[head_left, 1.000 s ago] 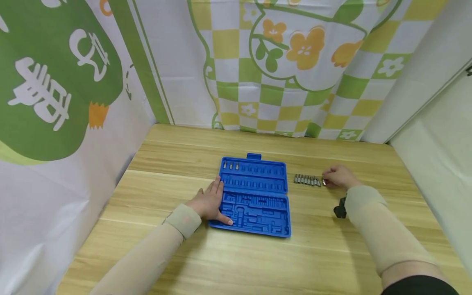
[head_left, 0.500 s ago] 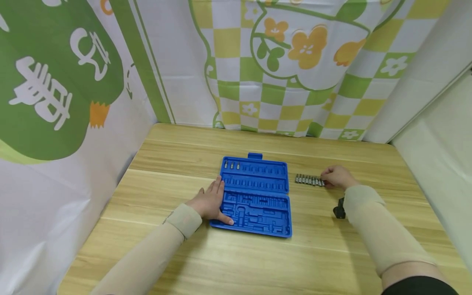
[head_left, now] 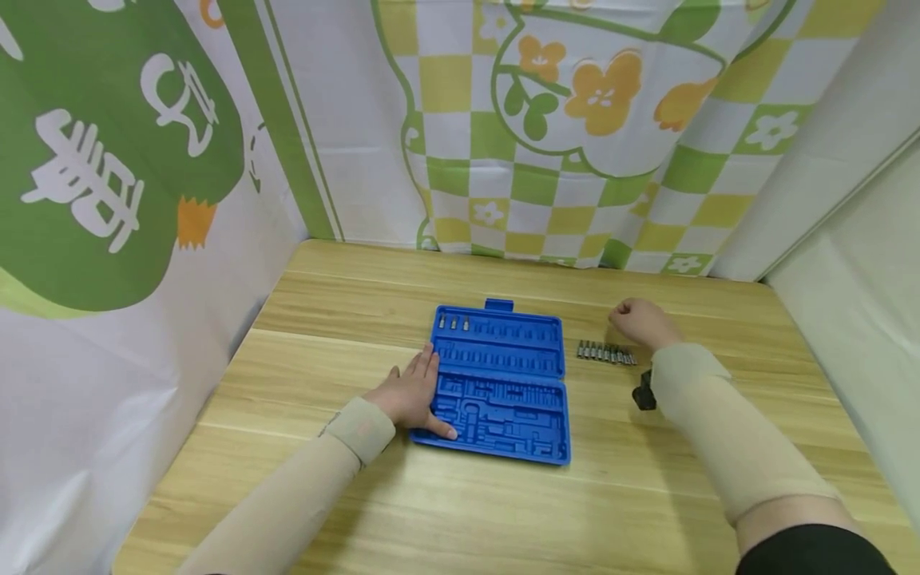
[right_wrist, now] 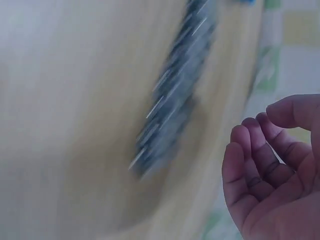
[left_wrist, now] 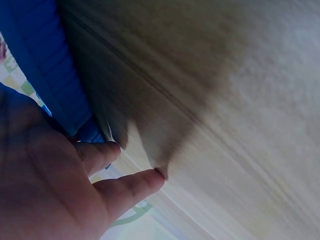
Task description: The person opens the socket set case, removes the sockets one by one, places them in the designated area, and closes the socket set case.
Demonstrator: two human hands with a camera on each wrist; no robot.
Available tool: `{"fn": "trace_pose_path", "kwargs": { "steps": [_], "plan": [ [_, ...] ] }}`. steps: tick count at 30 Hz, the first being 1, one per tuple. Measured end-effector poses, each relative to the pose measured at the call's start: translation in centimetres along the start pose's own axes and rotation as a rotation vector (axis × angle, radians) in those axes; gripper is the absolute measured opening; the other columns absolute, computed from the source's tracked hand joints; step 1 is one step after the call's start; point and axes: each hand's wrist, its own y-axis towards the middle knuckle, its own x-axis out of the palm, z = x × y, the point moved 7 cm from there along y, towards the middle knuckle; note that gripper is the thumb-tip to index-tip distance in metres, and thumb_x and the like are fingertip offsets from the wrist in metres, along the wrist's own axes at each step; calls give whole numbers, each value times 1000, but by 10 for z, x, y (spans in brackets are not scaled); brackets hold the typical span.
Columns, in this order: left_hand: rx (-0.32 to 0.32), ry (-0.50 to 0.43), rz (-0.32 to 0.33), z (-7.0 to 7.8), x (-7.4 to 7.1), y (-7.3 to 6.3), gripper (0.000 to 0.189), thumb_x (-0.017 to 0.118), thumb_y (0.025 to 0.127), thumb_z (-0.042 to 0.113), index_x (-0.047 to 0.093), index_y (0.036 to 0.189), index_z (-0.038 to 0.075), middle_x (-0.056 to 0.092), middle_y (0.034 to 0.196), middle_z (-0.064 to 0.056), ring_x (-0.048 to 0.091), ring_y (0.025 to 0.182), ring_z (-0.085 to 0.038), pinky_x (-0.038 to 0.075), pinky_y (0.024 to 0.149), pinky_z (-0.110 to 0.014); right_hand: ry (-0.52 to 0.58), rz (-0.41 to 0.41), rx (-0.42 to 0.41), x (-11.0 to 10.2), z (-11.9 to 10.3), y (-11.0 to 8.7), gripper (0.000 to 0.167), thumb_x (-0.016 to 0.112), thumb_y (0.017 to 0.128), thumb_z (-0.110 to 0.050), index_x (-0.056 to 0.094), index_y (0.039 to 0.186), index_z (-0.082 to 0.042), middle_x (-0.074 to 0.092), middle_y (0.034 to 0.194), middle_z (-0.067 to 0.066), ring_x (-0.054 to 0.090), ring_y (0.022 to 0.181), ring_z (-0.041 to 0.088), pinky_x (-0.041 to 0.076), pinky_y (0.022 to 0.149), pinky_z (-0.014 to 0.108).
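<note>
An open blue plastic tool case (head_left: pixel 513 435) lies on the wooden table, its molded slots facing up. Over its left edge rests my left hand (head_left: pixel 406 398), fingers spread and thumb across the lower half; the left wrist view shows two fingertips by the table surface beside the case (left_wrist: pixel 45 60). Three small metal bits (head_left: pixel 454 323) sit in the upper-left slots. To the right of the case, a row of several silver bits (head_left: pixel 606 352) lies side by side. Just behind that row hovers my right hand (head_left: pixel 645 323), its fingers loosely curled with nothing between them in the right wrist view.
A small black device (head_left: pixel 644 393) sits at the right wrist, low over the table (head_left: pixel 345 495). Behind the table hangs a patterned curtain (head_left: pixel 532 184). White cloth stands along both sides.
My right hand has lined up the last bit with the row, let go, and lifted back and slightly left. The left hand stays on the case.
</note>
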Motion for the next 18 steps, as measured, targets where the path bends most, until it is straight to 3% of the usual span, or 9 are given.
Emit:
{"fn": "trace_pose_path", "kwargs": {
  "steps": [5, 11, 14, 18],
  "plan": [
    [4, 5, 5, 0, -1, -1, 139, 79, 74, 73, 5, 164, -3, -5, 171, -20, 6, 157, -36, 18, 120, -63, 144, -29, -36, 22, -63, 16, 38, 47, 105, -17, 60, 127, 12, 66, 116, 27, 64, 103, 37, 54, 86, 46],
    [3, 18, 2, 1, -1, -3, 138, 78, 74, 74, 7, 164, -3, -5, 171, -19, 7, 157, -35, 19, 120, -62, 332, -98, -33, 50, -127, 34, 38, 47, 107, -15, 58, 132, 12, 61, 128, 27, 60, 120, 39, 52, 100, 47],
    [1, 16, 4, 1, -1, -3, 138, 78, 74, 74, 7, 164, -3, -4, 171, -19, 7, 157, -35, 19, 120, -62, 331, -102, -49, 62, -150, 41, 35, 50, 106, -14, 61, 129, 11, 64, 122, 24, 63, 114, 35, 54, 96, 44],
    [4, 15, 4, 1, -1, -3, 139, 78, 74, 75, 7, 164, -3, -4, 171, -20, 8, 157, -35, 19, 120, -62, 213, -90, -76, 80, -169, 47, 30, 55, 104, -15, 69, 121, 5, 68, 105, 14, 63, 93, 26, 55, 84, 38]
  ]
}}
